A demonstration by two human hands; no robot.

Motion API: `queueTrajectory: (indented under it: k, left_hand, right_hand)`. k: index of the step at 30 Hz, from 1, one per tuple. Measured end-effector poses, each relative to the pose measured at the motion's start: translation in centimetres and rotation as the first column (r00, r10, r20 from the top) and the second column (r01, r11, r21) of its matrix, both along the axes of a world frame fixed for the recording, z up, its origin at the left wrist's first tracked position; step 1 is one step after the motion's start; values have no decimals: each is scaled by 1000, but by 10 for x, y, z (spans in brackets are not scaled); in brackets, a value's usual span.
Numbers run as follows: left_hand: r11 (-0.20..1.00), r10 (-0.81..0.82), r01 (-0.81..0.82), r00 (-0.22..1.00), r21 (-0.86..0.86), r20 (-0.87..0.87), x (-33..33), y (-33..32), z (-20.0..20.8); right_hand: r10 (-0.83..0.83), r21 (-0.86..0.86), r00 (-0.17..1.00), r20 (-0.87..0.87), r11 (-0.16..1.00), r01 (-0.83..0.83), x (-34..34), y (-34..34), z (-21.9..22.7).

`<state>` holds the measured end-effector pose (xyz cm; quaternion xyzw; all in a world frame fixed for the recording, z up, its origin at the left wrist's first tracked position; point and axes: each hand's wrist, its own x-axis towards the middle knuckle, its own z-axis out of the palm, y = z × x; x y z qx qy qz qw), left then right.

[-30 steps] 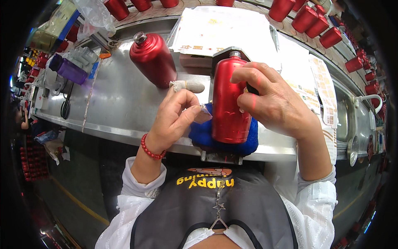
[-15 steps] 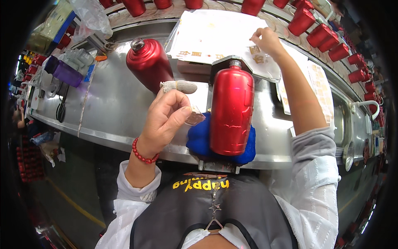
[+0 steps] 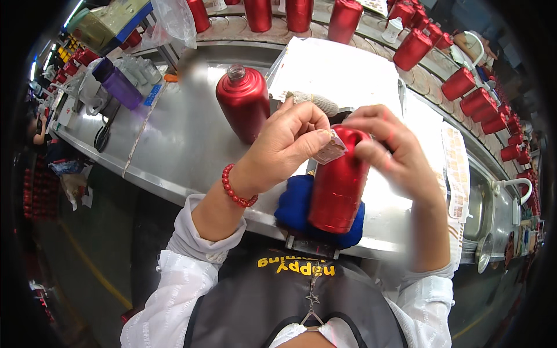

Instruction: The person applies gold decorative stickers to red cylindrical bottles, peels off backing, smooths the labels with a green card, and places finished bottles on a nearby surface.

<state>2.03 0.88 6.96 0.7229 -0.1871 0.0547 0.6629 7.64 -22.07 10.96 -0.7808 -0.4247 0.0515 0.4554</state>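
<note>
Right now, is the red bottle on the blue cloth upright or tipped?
Tipped: the bottle lies on the blue cloth, long side facing up, base toward the person.

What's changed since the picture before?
The right hand came back from the white sheet to the red bottle on the blue cloth. The left hand moved right to that bottle, still pinching a small flat piece. The bottle stayed on the cloth.

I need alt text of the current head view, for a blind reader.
A person's left hand pinches a small, pale, flat piece over a shiny red cylindrical bottle on soft blue cloth; the blurred right hand is near its upper end. To the left stands a clear-necked, round-shouldered red bottle.
</note>
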Motion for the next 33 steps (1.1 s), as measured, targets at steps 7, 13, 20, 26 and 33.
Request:
queueTrajectory:
  k: [7, 13, 20, 26, 33]
  left_hand:
    - [991, 46, -40, 998, -128, 46, -19, -21, 13]
    - [870, 169, -421, 743, 256, 648, -41, -37, -10]
    - [905, 142, -352, 780, 239, 610, -43, -36, 0]
    - [890, -45, 23, 998, -456, -37, -52, -45, -11]
    - [933, -72, 55, 997, -357, -36, -45, -46, -1]
  right_hand:
    - [63, 248, 960, -274, 969, 7, -27, -5, -11]
    - [215, 491, 660, -720, 830, 265, -56, -6, -16]
    - [187, 489, 737, -649, 845, 217, -63, -21, -29]
    - [-78, 315, 915, -396, 925, 215, -76, -25, -37]
    - [-385, 220, 896, 220, 915, 339, -72, -48, -13]
